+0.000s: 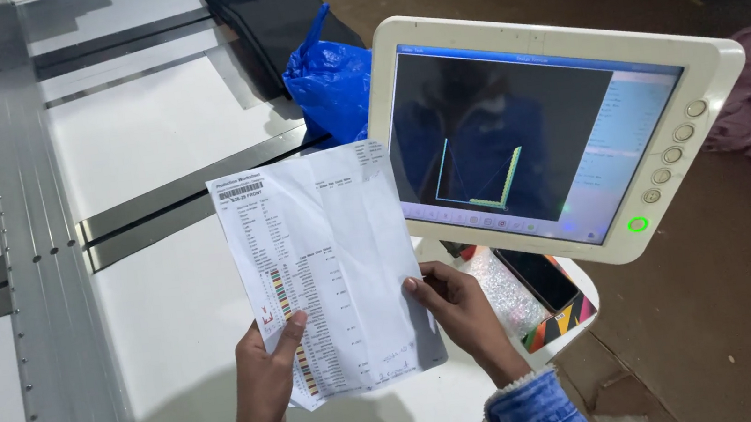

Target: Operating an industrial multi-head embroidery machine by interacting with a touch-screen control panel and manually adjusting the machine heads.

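- White creased paper sheet (330, 263) with printed rows and a narrow coloured strip down its left part is held up over the white bench (170, 310), just left of and below the white-framed control screen (555, 129).
- Left hand (267, 379) pinches the sheet's lower left edge, thumb on the front, grip closed on the paper.
- Right hand (462, 309) holds the lower right edge, thumb on top, also closed on the paper; a blue denim cuff (535, 410) shows at the wrist.
- Screen is lit and shows a thin two-stroke outline on a dark field; a green light (638, 224) glows at its lower right corner.
- As a judgement: the sheet is being read beside the screen; neither hand touches the round side buttons (673, 153).
- Blue plastic bag (330, 84) lies behind, and a dark phone (542, 279) rests under the screen.
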